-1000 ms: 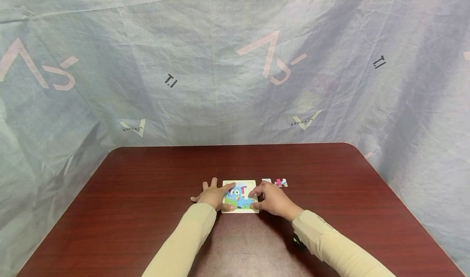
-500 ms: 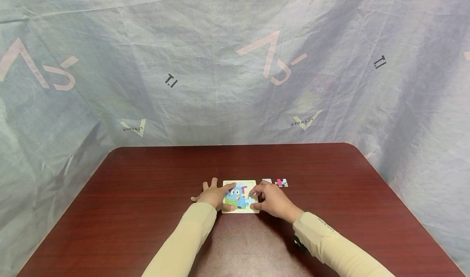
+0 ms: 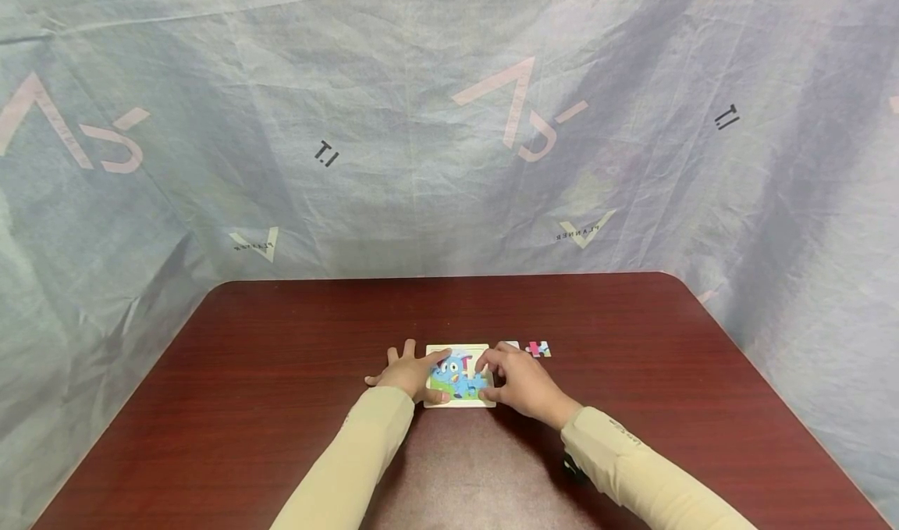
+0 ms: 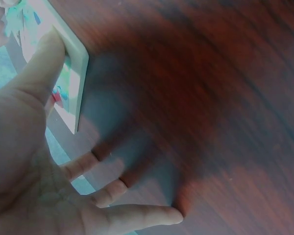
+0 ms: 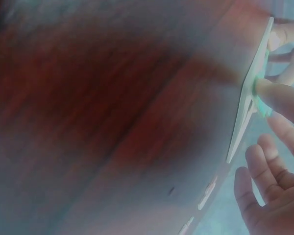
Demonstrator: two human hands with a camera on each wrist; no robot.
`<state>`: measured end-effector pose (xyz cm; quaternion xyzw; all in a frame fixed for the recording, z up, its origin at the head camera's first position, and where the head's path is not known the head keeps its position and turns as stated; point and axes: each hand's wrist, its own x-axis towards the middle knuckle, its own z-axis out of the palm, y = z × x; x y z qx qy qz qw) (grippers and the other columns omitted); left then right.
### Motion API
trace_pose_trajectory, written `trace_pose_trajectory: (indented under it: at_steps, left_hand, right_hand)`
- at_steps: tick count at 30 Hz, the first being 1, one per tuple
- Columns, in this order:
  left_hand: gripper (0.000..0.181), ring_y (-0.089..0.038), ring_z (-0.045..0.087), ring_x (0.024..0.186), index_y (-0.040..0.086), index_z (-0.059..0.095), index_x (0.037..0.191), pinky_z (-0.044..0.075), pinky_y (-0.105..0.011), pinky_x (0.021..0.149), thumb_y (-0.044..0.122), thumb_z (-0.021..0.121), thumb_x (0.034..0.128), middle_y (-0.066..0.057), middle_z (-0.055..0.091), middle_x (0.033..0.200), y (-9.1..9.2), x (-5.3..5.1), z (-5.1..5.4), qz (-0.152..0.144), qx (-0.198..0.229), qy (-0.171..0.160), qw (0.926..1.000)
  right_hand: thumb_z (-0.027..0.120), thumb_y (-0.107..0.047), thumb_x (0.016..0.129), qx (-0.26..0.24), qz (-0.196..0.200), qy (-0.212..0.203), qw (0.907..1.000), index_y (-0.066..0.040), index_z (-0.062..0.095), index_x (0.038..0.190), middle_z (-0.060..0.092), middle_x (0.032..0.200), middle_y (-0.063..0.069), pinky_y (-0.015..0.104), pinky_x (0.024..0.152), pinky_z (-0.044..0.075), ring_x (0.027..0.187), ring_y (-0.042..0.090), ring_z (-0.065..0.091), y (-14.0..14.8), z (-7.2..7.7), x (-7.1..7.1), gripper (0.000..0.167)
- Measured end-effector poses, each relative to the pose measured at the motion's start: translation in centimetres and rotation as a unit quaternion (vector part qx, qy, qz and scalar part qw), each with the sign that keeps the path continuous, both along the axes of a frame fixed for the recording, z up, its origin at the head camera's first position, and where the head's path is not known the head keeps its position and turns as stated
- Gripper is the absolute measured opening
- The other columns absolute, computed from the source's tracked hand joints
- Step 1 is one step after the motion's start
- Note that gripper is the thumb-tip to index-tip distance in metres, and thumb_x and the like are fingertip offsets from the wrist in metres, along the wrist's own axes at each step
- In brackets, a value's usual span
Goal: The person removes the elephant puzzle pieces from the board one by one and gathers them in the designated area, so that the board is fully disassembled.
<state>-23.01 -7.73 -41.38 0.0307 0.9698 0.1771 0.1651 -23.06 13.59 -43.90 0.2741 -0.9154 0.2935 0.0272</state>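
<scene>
A small puzzle tray (image 3: pixel 460 404) with a pale frame lies on the table, holding a picture of a blue cartoon animal on green. My left hand (image 3: pixel 405 378) rests at its left side, thumb and index finger on the tray, the other fingers spread over the table. At the lower right of the picture, my right hand (image 3: pixel 528 382) pinches a blue and green puzzle piece (image 5: pixel 261 104) between thumb and index finger. Its other fingers are loosely bent in the right wrist view. A pale gap shows in the upper right of the tray, partly covered by that hand.
Loose puzzle pieces (image 3: pixel 538 349) lie beyond the right hand, one of them (image 3: pixel 513 344) partly hidden behind it. The dark red wooden table (image 3: pixel 281 358) extends all around. A grey printed cloth (image 3: pixel 393 124) hangs behind its far edge.
The puzzle piece in my right hand tilted, looking paler half a second ago, and now shows blue again with slightly shifted fingers. My left hand and the tray stay in place.
</scene>
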Motion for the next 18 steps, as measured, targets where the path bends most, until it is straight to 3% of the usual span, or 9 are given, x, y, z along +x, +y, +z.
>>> trace_pose_trajectory:
  at_steps: [5,8,10,12,15,18]
  left_hand:
    - [0.077,-0.048,0.021,0.146,0.034,0.046,0.154,0.028,-0.086,0.095,0.033,0.081,0.0856,-0.019,0.023,0.162,0.0,0.04,0.08,0.001,0.001,-0.003,1.0]
    - [0.077,-0.048,0.02,0.146,0.034,0.046,0.154,0.028,-0.086,0.096,0.032,0.081,0.0857,-0.02,0.023,0.162,0.0,0.05,0.08,0.002,0.004,-0.003,1.0]
    - [0.077,-0.048,0.019,0.147,0.034,0.046,0.154,0.028,-0.086,0.096,0.032,0.082,0.0858,-0.02,0.022,0.163,0.0,0.07,0.07,0.003,0.005,-0.003,1.0]
    - [0.076,-0.049,0.019,0.147,0.033,0.046,0.154,0.028,-0.086,0.096,0.032,0.082,0.086,-0.02,0.021,0.163,0.01,0.06,0.05,0.001,0.004,-0.002,1.0]
    - [0.077,-0.049,0.018,0.148,0.034,0.045,0.154,0.028,-0.086,0.096,0.032,0.082,0.0862,-0.02,0.021,0.164,0.0,0.04,0.03,-0.001,0.003,-0.003,1.0]
    - [0.077,-0.049,0.018,0.147,0.034,0.045,0.154,0.027,-0.086,0.096,0.032,0.082,0.0862,-0.02,0.021,0.163,-0.01,0.05,0.06,-0.002,0.003,-0.003,1.0]
  right_hand:
    - [0.088,-0.012,0.08,0.01,-0.011,0.001,0.9999,-0.015,0.071,0.098,0.056,0.087,-0.002,0.029,0.063,0.047,0.078,0.017,0.057,0.2,-0.11,-0.13,0.026]
    - [0.087,-0.015,0.081,0.011,-0.027,-0.015,0.9995,-0.015,0.072,0.101,0.056,0.086,-0.003,0.035,0.072,0.051,0.1,0.028,0.064,0.39,-0.15,-0.21,0.025]
    - [0.087,-0.016,0.082,0.01,-0.034,-0.019,0.9992,-0.014,0.073,0.103,0.057,0.087,-0.003,0.038,0.074,0.052,0.103,0.031,0.064,0.5,-0.1,-0.25,0.025]
    - [0.086,-0.017,0.083,0.014,-0.041,-0.017,0.9989,-0.014,0.073,0.103,0.057,0.088,-0.003,0.038,0.074,0.051,0.102,0.029,0.064,0.62,-0.07,-0.26,0.024]
    - [0.086,-0.02,0.084,0.019,-0.047,-0.011,0.9987,-0.015,0.074,0.098,0.058,0.09,-0.003,0.039,0.073,0.051,0.084,0.019,0.058,0.75,0.04,-0.22,0.02]
    - [0.087,-0.027,0.082,0.035,-0.054,0.001,0.9979,-0.017,0.073,0.092,0.059,0.089,-0.005,0.043,0.078,0.053,0.084,0.015,0.059,0.86,0.11,-0.12,0.02]
